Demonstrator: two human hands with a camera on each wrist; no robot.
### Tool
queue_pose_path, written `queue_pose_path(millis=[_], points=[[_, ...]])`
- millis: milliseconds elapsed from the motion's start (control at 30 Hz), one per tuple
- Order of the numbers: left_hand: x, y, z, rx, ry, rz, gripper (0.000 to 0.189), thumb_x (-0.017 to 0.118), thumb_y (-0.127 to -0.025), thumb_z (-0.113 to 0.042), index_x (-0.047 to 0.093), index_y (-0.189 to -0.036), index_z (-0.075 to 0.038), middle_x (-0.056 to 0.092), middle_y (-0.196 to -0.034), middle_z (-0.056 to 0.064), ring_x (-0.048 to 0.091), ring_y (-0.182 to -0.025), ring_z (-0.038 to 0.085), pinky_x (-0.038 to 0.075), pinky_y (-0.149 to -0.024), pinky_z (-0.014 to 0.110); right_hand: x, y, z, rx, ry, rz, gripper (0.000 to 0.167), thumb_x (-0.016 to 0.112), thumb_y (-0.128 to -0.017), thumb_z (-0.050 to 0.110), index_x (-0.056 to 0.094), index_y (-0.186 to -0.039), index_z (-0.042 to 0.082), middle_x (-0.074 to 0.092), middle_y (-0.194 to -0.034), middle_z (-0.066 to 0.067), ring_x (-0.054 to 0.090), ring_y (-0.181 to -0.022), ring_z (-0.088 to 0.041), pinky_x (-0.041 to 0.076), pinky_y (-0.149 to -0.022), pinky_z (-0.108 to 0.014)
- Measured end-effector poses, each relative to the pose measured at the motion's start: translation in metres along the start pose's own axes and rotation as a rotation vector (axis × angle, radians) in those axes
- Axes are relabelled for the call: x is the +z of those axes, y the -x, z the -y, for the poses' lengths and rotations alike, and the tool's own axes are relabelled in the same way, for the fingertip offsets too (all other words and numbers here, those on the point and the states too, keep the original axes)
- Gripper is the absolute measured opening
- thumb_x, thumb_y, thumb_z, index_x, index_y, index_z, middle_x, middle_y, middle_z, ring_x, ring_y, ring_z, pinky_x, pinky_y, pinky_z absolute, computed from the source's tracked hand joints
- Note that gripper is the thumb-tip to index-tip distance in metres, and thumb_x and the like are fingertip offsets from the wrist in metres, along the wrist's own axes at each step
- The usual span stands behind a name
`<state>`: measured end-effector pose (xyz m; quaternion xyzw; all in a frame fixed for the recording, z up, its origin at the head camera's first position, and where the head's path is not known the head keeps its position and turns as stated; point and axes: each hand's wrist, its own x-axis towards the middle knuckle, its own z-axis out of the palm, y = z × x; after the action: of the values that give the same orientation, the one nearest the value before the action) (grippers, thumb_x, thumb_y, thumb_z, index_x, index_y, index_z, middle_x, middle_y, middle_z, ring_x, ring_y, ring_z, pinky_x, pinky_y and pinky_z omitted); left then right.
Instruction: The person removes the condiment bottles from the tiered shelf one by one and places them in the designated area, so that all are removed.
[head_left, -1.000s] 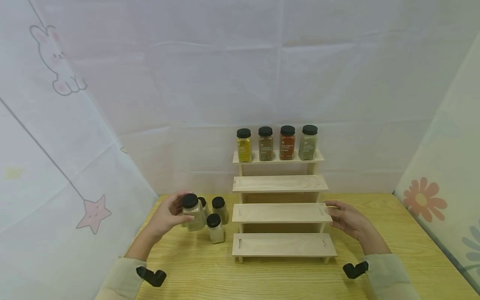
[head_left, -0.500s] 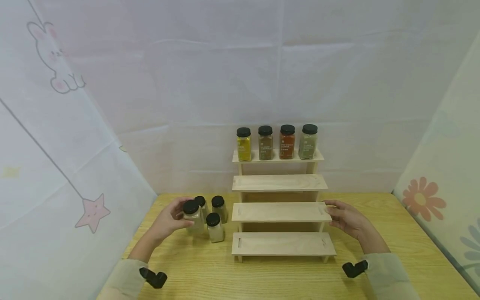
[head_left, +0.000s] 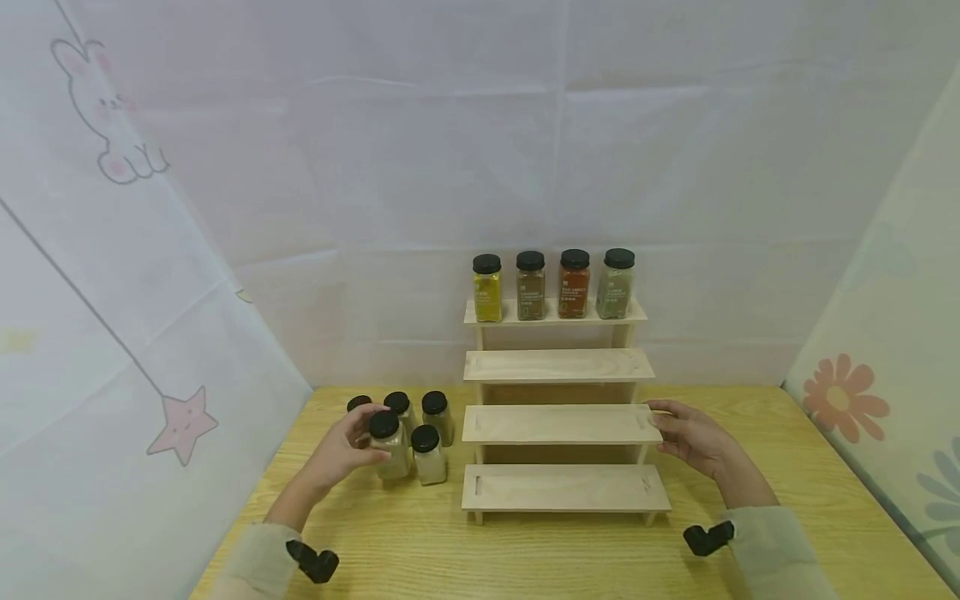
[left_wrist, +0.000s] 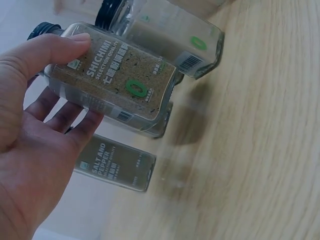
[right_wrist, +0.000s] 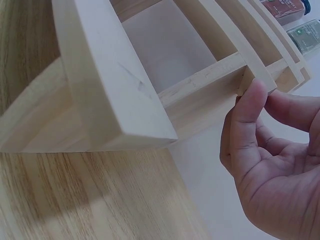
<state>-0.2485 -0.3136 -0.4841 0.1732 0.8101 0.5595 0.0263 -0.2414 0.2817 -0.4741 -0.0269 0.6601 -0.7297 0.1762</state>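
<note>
My left hand (head_left: 337, 454) grips a square glass spice jar (head_left: 392, 456) with a black lid, left of the wooden tiered rack (head_left: 558, 425). In the left wrist view this jar's label (left_wrist: 112, 60) reads "SHICHIMI", and thumb and fingers wrap its upper part. A salt and pepper jar (left_wrist: 117, 162) stands behind it there, and a pale-filled jar (left_wrist: 170, 37) is close beside it. Over at the rack's right side, my right hand (head_left: 697, 442) pinches the end of the second shelf from the bottom between thumb and fingers.
More black-lidded jars stand around the held one: a pale jar (head_left: 430, 458), a back jar (head_left: 437, 418) and a partly hidden jar (head_left: 359, 402). Several filled jars, including a red one (head_left: 574, 287), line the rack's top shelf. Fabric walls enclose the wooden table (head_left: 555, 558).
My left hand and the shichimi jar have moved down and slightly nearer, uncovering a jar behind at the left. The right hand stays at the shelf end.
</note>
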Motion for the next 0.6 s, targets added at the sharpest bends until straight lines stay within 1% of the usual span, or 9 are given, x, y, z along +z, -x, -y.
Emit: queue_pose_path(millis=[167, 267, 333, 500, 567, 600], points=[[0.002, 0.000, 0.009, -0.002, 0.019, -0.022, 0.076, 0.085, -0.081, -0.007, 0.046, -0.146, -0.007, 0.053, -0.144, 0.015, 0.053, -0.123, 0.004, 0.032, -0.111, 0.061, 0.000, 0.000, 0.000, 0.004, -0.004, -0.009, 0.065, 0.058, -0.104, 0.015, 0.023, -0.156, -0.003, 0.045, -0.109, -0.003, 0.055, -0.075, -0.006, 0.057, -0.075, -0.025], [0.003, 0.001, 0.015, -0.005, 0.039, -0.026, 0.077, 0.084, -0.080, -0.005, 0.045, -0.146, -0.004, 0.054, -0.142, 0.015, 0.054, -0.122, 0.005, 0.031, -0.111, 0.061, 0.000, 0.000, 0.000, 0.004, 0.004, -0.012, 0.067, 0.058, -0.104, 0.016, 0.022, -0.157, -0.004, 0.043, -0.111, -0.004, 0.055, -0.076, -0.007, 0.057, -0.075, -0.025], [0.004, 0.001, 0.018, -0.004, 0.039, -0.027, 0.076, 0.084, -0.080, -0.004, 0.045, -0.146, -0.004, 0.055, -0.140, 0.015, 0.055, -0.121, 0.006, 0.034, -0.110, 0.056, 0.000, -0.001, -0.001, 0.006, 0.007, -0.013, 0.068, 0.058, -0.104, 0.016, 0.020, -0.157, -0.004, 0.041, -0.114, -0.005, 0.055, -0.076, -0.007, 0.057, -0.075, -0.025], [0.007, 0.003, 0.023, 0.000, 0.033, -0.033, 0.074, 0.085, -0.080, -0.005, 0.047, -0.144, -0.008, 0.058, -0.138, 0.011, 0.057, -0.119, 0.010, 0.042, -0.102, 0.035, 0.000, -0.001, -0.001, 0.006, 0.006, -0.013, 0.069, 0.058, -0.105, 0.017, 0.018, -0.158, -0.003, 0.040, -0.118, -0.005, 0.055, -0.075, -0.006, 0.057, -0.075, -0.025], [0.008, 0.003, 0.025, -0.001, 0.032, -0.034, 0.074, 0.085, -0.080, -0.005, 0.047, -0.144, -0.009, 0.058, -0.138, 0.010, 0.057, -0.120, 0.010, 0.042, -0.100, 0.031, -0.001, -0.001, -0.002, 0.005, 0.002, -0.010, 0.069, 0.058, -0.105, 0.017, 0.018, -0.158, -0.003, 0.041, -0.116, -0.005, 0.056, -0.075, -0.006, 0.057, -0.075, -0.025], [0.008, 0.003, 0.026, -0.004, 0.032, -0.036, 0.075, 0.085, -0.080, -0.005, 0.047, -0.144, -0.009, 0.057, -0.139, 0.010, 0.057, -0.120, 0.010, 0.042, -0.101, 0.032, -0.001, -0.001, -0.002, 0.005, 0.000, -0.010, 0.069, 0.058, -0.105, 0.017, 0.019, -0.158, -0.003, 0.042, -0.114, -0.004, 0.056, -0.074, -0.006, 0.057, -0.074, -0.025]])
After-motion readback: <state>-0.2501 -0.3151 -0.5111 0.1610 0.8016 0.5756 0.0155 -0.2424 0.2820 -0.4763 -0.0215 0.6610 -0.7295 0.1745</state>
